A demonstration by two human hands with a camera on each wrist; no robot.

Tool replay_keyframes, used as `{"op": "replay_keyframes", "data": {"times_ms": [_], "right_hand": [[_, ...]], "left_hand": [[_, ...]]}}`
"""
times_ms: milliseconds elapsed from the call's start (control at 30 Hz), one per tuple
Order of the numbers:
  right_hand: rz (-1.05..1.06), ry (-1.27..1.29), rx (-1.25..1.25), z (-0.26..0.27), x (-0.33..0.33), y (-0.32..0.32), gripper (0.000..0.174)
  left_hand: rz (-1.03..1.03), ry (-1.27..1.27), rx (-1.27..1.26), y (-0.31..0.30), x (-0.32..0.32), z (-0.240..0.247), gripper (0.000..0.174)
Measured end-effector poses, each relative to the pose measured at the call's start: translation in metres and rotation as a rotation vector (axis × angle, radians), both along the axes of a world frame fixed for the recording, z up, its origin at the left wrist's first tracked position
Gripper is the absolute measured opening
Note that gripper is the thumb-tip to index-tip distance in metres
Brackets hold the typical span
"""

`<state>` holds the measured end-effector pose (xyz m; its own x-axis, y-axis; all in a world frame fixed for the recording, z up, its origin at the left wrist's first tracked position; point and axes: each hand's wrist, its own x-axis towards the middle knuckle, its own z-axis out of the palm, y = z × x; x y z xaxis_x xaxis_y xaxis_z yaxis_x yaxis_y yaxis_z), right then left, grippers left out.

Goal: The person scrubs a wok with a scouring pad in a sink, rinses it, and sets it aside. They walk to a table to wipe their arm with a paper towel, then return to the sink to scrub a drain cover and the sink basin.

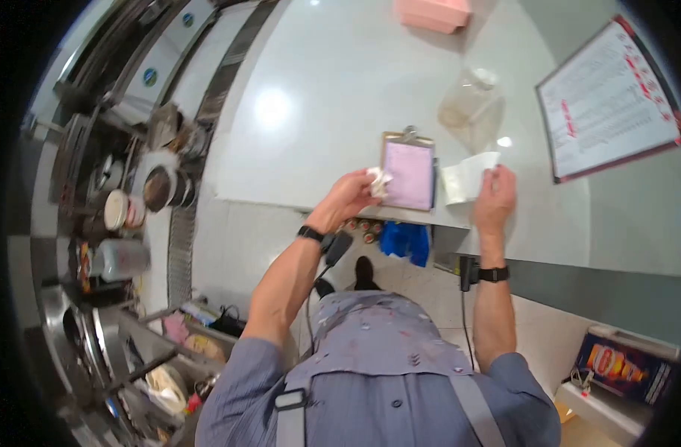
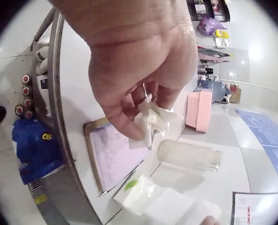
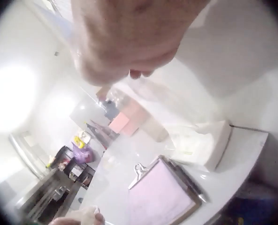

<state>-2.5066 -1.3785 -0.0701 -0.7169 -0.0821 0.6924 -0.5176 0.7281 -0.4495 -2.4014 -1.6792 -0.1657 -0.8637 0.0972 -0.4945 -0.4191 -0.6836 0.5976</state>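
My left hand (image 1: 348, 197) grips a crumpled white tissue (image 2: 153, 121) above the near edge of a clipboard (image 1: 409, 175) with pink paper. To the right, my right hand (image 1: 495, 200) pinches a white tissue sheet (image 1: 480, 168). The sheet stretches from those fingers down to a white tissue pack (image 3: 202, 143) lying beside the clipboard. A pen (image 3: 190, 179) lies along the clipboard's right side. In the right wrist view the back of the right hand hides most of its fingertips.
Behind the pack stands a clear plastic jar (image 1: 471, 112). A pink container (image 1: 433, 13) sits at the far end of the white table (image 1: 310, 97). A framed notice (image 1: 612, 100) is at the right. Below the table edge is a blue bag (image 1: 405, 242).
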Motion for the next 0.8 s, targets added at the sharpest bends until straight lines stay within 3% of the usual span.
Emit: {"op": "replay_keyframes", "data": {"times_ms": [33,100,133,200,267,367,433,533,767,800], "right_hand": [[0.039,-0.025,-0.015,0.007,0.009,-0.018,0.018],[0.272,-0.452,-0.497,0.017,0.035,-0.040,0.019],[0.283,-0.462,-0.506,0.010,0.047,-0.049,0.019],[0.558,-0.935,-0.476,-0.002,0.077,-0.069,0.021],[0.747,-1.170,-0.485,0.001,0.116,-0.105,0.023],[0.878,-1.211,-0.496,0.005,0.165,-0.152,0.028],[0.842,-1.028,-0.385,0.021,0.182,-0.165,0.030],[0.817,-0.828,-0.327,0.010,0.190,-0.175,0.029],[0.822,-0.824,-0.223,0.033,0.207,-0.179,0.018],[0.871,-0.664,-0.199,0.038,0.208,-0.181,0.019]], "left_hand": [[0.093,-0.034,0.019,0.003,-0.004,0.024,0.028],[0.177,-0.033,0.058,-0.005,-0.009,0.028,0.023],[0.208,-0.010,0.086,-0.009,-0.013,0.029,0.022],[0.232,-0.005,0.105,-0.013,-0.018,0.033,0.022],[0.262,-0.007,0.124,-0.020,-0.019,0.033,0.022],[0.331,0.054,0.170,-0.027,-0.017,0.030,0.024],[0.364,0.056,0.144,-0.039,-0.007,0.029,0.024],[0.441,0.045,0.141,-0.064,0.006,0.023,0.024],[0.578,0.057,0.189,-0.110,0.044,0.021,0.025],[0.584,0.063,0.188,-0.115,0.049,0.023,0.025]]}}
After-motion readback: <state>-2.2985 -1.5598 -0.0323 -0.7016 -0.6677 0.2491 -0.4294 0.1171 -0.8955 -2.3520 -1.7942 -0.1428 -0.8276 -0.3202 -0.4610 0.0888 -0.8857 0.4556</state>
